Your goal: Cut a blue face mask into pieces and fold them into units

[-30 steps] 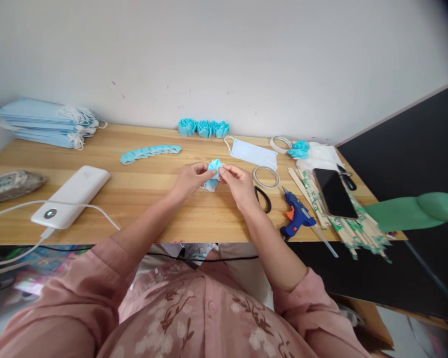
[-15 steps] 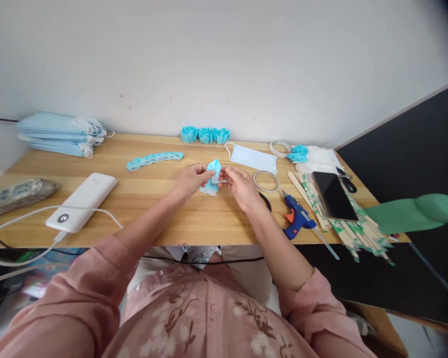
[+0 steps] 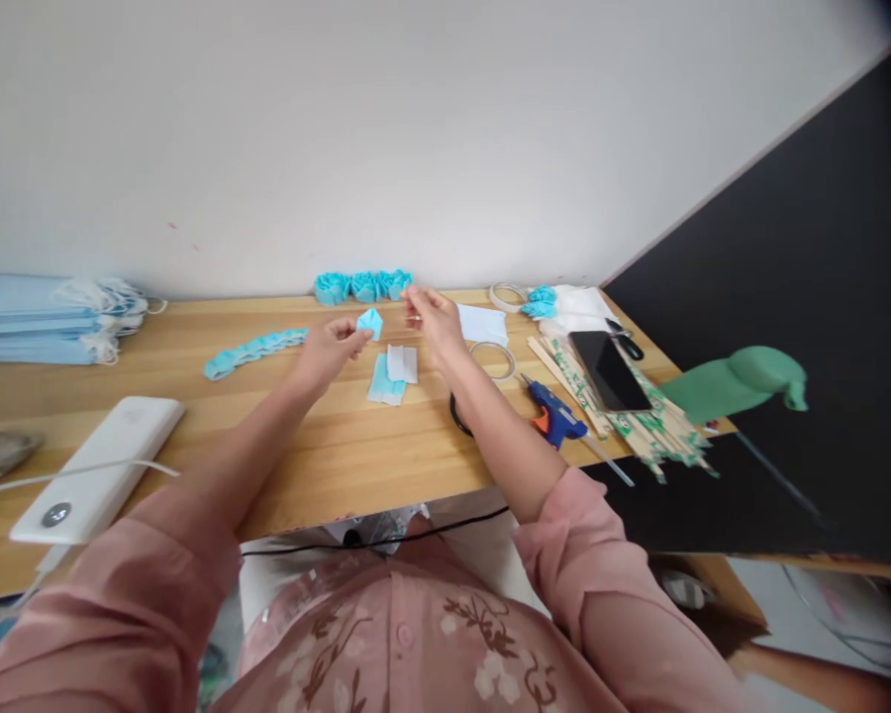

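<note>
My left hand [image 3: 333,347] pinches a small folded light-blue petal [image 3: 369,322] between thumb and fingers, just above the table. To its right, my right hand [image 3: 432,319] is raised with its fingertips closed together; whatever they may hold is too small to make out. Below and between the hands lie a cut blue piece [image 3: 386,384] and a white piece [image 3: 404,363] overlapping it. Behind my right hand, a light-blue face mask [image 3: 482,324] is partly hidden. A strip of folded blue petals [image 3: 256,352] lies left of my left hand.
Blue fabric roses [image 3: 363,286] stand along the wall. A mask stack [image 3: 30,317] and white power bank [image 3: 96,470] are left. Tape rolls [image 3: 492,360], a blue glue gun [image 3: 553,411], wrapped chopsticks [image 3: 649,436], a phone [image 3: 609,369] and a green object [image 3: 735,381] are right.
My hands have moved apart, the left keeping the folded petal. The cut blue and white pieces now lie on the table. The view has turned to the right.
</note>
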Demonstrator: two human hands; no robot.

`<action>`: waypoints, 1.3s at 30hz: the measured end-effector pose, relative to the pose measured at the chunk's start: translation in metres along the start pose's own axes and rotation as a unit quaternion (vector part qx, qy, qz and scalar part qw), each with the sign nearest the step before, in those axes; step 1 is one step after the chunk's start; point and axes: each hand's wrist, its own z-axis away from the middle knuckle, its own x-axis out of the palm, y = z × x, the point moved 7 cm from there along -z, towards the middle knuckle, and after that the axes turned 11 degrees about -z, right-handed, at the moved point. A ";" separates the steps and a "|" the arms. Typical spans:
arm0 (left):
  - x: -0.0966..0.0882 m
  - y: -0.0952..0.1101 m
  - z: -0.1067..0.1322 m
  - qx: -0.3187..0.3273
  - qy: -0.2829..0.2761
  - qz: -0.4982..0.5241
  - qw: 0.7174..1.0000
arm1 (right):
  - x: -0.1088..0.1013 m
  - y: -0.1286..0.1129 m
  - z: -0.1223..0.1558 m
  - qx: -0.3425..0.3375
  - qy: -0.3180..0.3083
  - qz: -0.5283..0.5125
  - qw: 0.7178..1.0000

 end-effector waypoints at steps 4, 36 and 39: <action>0.000 0.000 0.009 0.008 -0.012 0.025 1.000 | 0.002 0.005 0.009 0.022 -0.034 0.004 0.999; 0.010 -0.015 0.012 0.010 -0.026 0.097 0.995 | 0.020 0.015 0.028 -0.025 -0.146 0.151 0.977; 0.011 -0.018 0.012 0.006 -0.031 0.099 0.995 | 0.019 0.014 0.028 -0.034 -0.140 0.163 0.976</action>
